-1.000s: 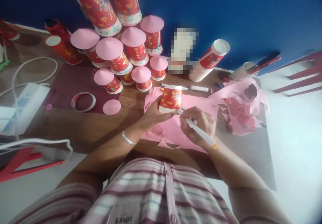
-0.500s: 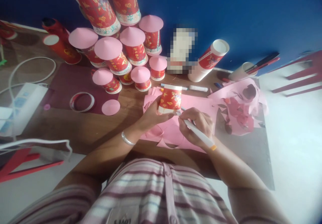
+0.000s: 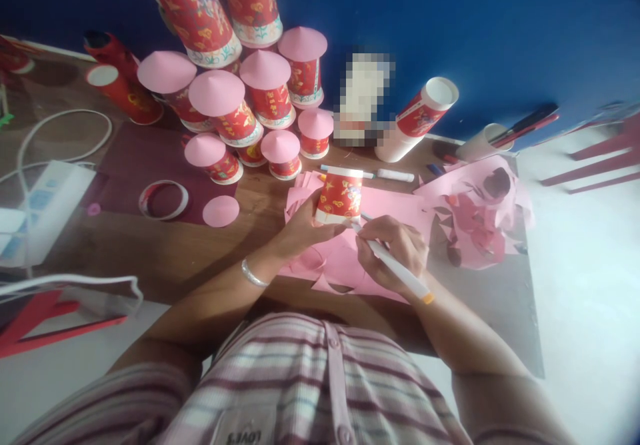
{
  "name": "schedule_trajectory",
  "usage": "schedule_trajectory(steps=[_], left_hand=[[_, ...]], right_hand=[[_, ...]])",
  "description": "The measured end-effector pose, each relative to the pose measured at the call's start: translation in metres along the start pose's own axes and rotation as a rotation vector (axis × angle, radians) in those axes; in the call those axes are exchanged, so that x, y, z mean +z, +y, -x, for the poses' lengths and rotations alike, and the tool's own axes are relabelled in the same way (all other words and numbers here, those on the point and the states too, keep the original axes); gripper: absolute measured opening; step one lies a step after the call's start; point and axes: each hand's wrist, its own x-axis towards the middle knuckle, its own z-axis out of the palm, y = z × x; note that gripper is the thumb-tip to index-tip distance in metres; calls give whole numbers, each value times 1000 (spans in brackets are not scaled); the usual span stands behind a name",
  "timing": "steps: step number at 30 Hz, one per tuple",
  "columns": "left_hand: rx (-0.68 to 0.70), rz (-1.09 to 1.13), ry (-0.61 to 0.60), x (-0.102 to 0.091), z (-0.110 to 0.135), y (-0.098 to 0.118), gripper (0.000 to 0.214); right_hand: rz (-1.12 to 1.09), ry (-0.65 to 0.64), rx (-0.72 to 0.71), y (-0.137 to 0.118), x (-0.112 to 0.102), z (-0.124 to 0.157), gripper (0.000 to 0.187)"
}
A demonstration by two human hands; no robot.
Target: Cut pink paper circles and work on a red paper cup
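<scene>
My left hand (image 3: 305, 228) is closed around a short paper tube (image 3: 340, 192) with a red, gold-patterned wrap and white bands at both ends. My right hand (image 3: 393, 248) grips a white marker pen (image 3: 400, 268) with an orange end. The pen's tip is at the tube's lower white band; whether it touches I cannot tell. Under both hands lie sheets of pink paper (image 3: 390, 202) and cut pieces. Just behind the tube, a white-barrelled pen (image 3: 395, 176) rests on the table.
Several red paper lanterns with pink cone tops (image 3: 217, 98) stand at the back left. A taller tube (image 3: 420, 118) leans near the blue wall. Pink scraps (image 3: 480, 232) and a pen holder (image 3: 485, 142) are at right. A tape roll (image 3: 163, 200) and power strip (image 3: 47, 212) lie left.
Both hands keep their grips on the tube and the pen, with barely any movement. The whole view has shifted very slightly.
</scene>
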Motion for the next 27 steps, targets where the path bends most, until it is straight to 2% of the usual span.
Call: schedule_trajectory(steps=[9,16,27], left_hand=[[17,-34,-14,-4,0,-5,70],[-8,7,-8,-2,1,-1,70],[6,-18,-6,1,1,3,69]], right_hand=[[9,-40,3,1,-3,-1,24],[20,-7,4,0,0,0,16],[3,-20,-13,1,-1,-1,20]])
